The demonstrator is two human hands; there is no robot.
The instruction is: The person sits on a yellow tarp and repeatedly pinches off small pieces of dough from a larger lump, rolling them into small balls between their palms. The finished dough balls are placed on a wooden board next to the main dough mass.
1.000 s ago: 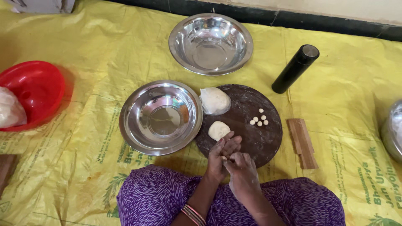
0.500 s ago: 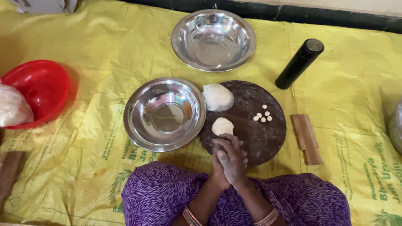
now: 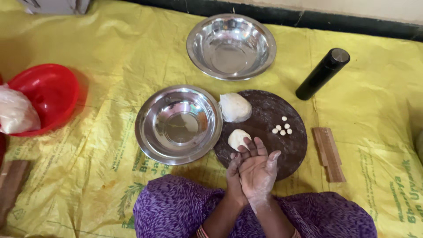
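Hands: right hand (image 3: pixel 257 174) lay flat against left hand (image 3: pixel 234 176), floury palms pressed together — anything between them hidden | Dough: small lump (image 3: pixel 238 139) just beyond fingertips on dark round board (image 3: pixel 282 150), larger ball (image 3: pixel 235 107) farther | Left: steel bowl (image 3: pixel 178 124) — within reach.

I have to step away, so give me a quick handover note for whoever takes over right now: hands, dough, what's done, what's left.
Left hand and right hand: pressed palm to palm over the board's near edge, floury; anything between them is hidden.
On the board: big dough lump, smaller flattened piece, five tiny balls.
Steel bowl left of the board looks empty.
Done: five balls rolled.
Left: most of the dough is unshaped.
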